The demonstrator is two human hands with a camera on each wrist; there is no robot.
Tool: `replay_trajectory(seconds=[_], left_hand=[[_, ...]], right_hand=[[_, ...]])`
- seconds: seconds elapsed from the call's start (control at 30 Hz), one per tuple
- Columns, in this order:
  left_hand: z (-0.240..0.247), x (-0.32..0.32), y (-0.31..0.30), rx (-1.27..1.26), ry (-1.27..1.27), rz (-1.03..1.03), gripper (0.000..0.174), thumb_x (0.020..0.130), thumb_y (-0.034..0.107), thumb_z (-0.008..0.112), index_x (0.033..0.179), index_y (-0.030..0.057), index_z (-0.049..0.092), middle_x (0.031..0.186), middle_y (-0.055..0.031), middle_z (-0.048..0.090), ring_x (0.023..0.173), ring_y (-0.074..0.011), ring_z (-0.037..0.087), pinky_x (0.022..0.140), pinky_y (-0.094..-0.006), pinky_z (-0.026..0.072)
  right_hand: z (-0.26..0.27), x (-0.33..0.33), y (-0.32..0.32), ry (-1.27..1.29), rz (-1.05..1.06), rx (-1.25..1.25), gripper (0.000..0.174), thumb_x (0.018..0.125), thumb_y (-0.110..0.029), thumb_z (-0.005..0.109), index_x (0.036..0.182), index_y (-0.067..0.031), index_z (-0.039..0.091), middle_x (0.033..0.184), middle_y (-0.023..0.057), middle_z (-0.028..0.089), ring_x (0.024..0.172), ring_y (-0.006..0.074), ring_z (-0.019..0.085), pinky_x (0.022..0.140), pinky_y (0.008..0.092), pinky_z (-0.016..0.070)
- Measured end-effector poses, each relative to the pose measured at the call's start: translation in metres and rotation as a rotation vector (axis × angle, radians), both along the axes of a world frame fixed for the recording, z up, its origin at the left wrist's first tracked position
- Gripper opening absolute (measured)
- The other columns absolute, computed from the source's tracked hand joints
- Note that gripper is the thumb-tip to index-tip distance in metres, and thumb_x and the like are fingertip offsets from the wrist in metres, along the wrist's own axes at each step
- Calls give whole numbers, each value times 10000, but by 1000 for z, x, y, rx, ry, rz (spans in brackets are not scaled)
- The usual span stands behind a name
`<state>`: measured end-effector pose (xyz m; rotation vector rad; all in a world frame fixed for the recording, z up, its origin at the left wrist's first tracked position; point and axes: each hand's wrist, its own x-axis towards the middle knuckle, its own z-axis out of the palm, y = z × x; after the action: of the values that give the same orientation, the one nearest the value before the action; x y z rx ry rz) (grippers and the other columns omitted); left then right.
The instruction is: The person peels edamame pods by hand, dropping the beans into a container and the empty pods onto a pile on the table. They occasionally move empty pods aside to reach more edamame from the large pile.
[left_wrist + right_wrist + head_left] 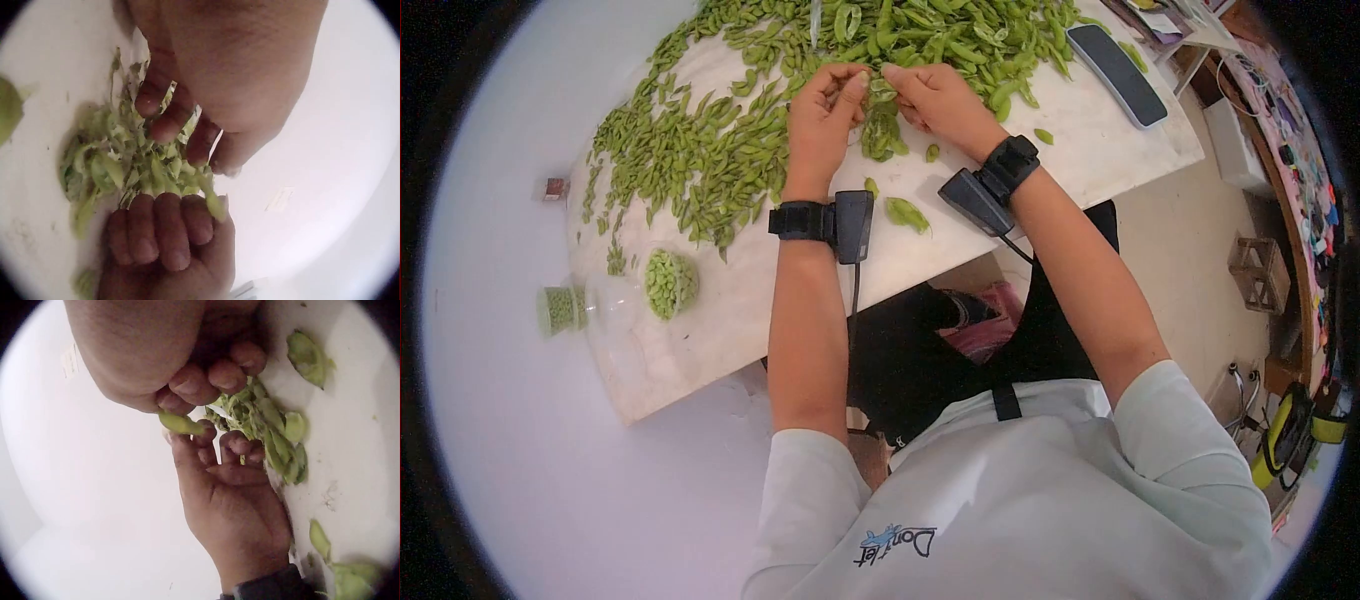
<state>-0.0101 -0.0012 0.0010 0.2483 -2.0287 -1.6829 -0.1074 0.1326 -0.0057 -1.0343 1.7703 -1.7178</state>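
A green soybean pod [181, 423] spans the small gap between the two hands, also visible as a pod [215, 203] in the left wrist view. My left hand [822, 115] pinches one end between thumb and forefinger. The other end is in the fingertips of my right hand [948, 102], whose remaining fingers are curled in toward the palm. Just beneath the hands lies a clump of opened pods [884, 136] on the white table [1080, 180]. A few loose pods, one of them a wide pale pod [907, 214], lie nearer the table's front edge.
Many whole pods [690, 150] spread over the table's left side. Behind the hands is a heap of larger pods and husks [960, 40]. A tub of shelled beans [668, 283] stands at the left front. A phone [1117, 75] lies at the right.
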Motion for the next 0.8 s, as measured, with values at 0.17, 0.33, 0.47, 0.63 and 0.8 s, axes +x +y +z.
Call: replay_trajectory(seconds=[0.17, 0.33, 0.47, 0.63, 0.8], left_hand=[[1, -2, -1, 128, 170, 47, 112, 916, 142, 447, 905, 41, 494, 732, -12, 497, 534, -53, 365, 480, -193, 305], [3, -1, 1, 128, 186, 33, 72, 903, 96, 392, 893, 55, 450, 718, -10, 460, 523, -53, 325, 470, -198, 281], [2, -1, 2, 151, 142, -51, 71, 898, 94, 415, 917, 52, 470, 708, 7, 455, 532, -46, 328, 469, -196, 274], [6, -2, 11, -100, 19, 29, 130, 851, 105, 572, 959, 41, 541, 646, 55, 428, 550, -22, 340, 474, -185, 251], [6, -1, 10, -190, 37, 45, 186, 783, 112, 686, 918, 15, 602, 594, 80, 368, 541, -23, 292, 485, -192, 225]], right_hand=[[-1, 0, 0, -40, 18, -2, 472, 933, -369, 470, 556, -93, 401, 470, -39, 369, 430, 56, 323, 416, 230, 262], [0, -3, -2, 40, 2, 41, 508, 910, -398, 459, 579, -15, 497, 456, 24, 441, 428, 117, 420, 445, 305, 357], [-1, -1, -1, 35, -17, 26, 499, 923, -390, 468, 548, -61, 441, 458, -15, 403, 424, 76, 369, 423, 254, 304], [0, -1, 0, 34, -38, 19, 505, 921, -395, 471, 543, -60, 461, 455, -15, 411, 424, 77, 382, 424, 251, 312], [-3, -5, -3, 58, -54, 40, 529, 903, -410, 470, 561, -9, 521, 446, 42, 445, 432, 136, 448, 453, 316, 372]])
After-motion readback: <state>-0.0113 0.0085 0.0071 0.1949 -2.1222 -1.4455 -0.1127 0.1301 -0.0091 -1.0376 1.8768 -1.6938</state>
